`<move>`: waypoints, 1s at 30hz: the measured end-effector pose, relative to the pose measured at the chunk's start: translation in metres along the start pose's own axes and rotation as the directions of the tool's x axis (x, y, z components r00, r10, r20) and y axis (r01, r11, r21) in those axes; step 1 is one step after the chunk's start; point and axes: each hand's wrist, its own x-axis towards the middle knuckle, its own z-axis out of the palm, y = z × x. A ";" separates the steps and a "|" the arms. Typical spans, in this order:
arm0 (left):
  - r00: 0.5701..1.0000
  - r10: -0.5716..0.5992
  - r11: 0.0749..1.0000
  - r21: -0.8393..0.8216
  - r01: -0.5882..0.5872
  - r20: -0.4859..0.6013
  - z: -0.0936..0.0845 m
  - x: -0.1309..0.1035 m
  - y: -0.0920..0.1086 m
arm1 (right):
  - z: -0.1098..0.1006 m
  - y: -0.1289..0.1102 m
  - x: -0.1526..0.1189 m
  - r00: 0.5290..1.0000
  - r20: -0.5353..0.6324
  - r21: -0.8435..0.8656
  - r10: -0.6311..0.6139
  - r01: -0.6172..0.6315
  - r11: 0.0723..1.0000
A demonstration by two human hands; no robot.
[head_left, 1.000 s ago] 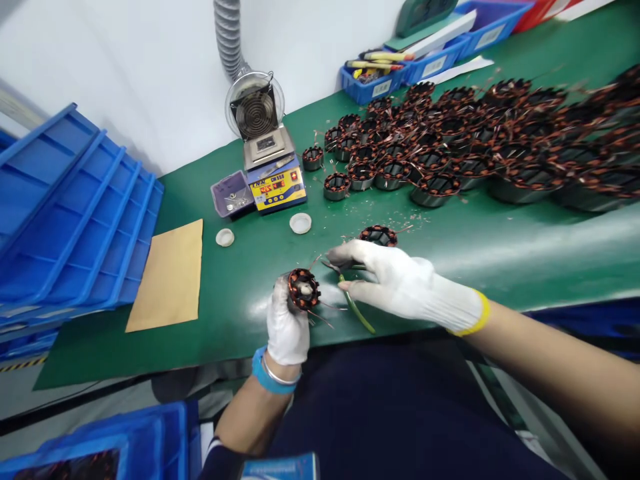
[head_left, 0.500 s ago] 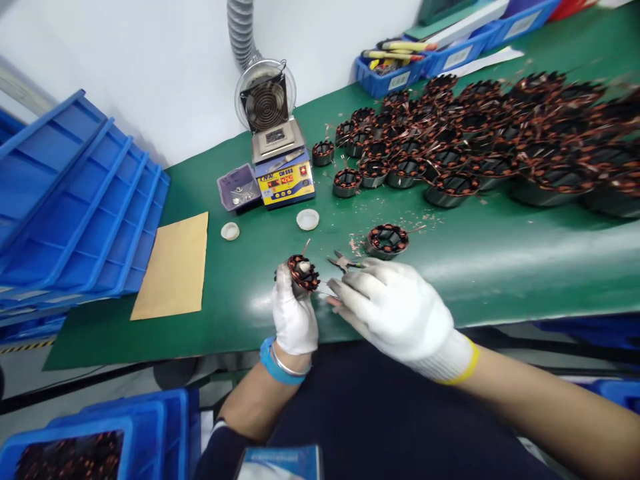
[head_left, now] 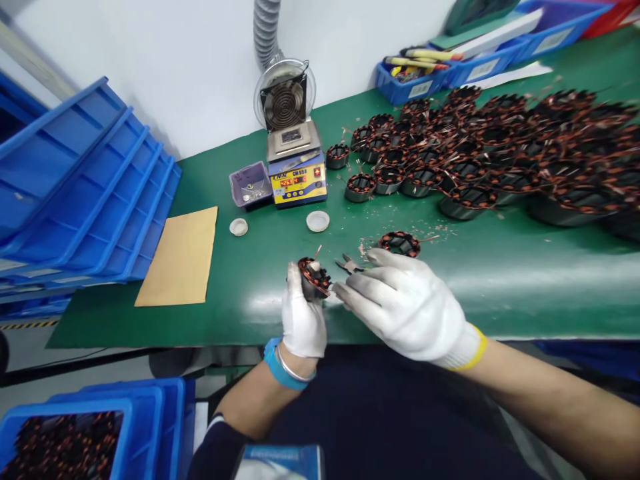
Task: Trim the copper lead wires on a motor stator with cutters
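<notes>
My left hand, in a white glove, grips a small stator wound with copper wire, held just above the near edge of the green bench mat. My gloved right hand holds small cutting pliers, whose tips point left beside the stator. The right fingertips touch the stator's wires. A single stator lies on the mat just behind my right hand.
Many wound stators cover the mat at the right. A solder pot with a yellow display and a fan stands behind. Blue trays are stacked at the left, a brown card beside them, and a blue bin of stators lower left.
My right hand drew back from the mat toward the stator in my left hand, and the green-handled pliers turned into its palm. The view shifted slightly right.
</notes>
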 end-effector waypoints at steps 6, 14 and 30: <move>0.896 0.134 0.934 0.248 -0.257 0.424 -0.033 0.004 -0.004 | -0.014 0.025 0.024 0.989 0.146 0.172 0.001 -0.026 0.985; 0.801 -0.200 0.978 0.065 0.199 0.564 -0.045 0.000 0.018 | -0.028 0.029 0.022 0.969 0.246 0.203 -0.010 -0.042 0.978; 0.809 0.097 0.972 0.121 -0.203 0.579 -0.047 0.015 0.010 | -0.032 0.011 0.038 0.949 0.289 0.120 -0.126 0.094 0.988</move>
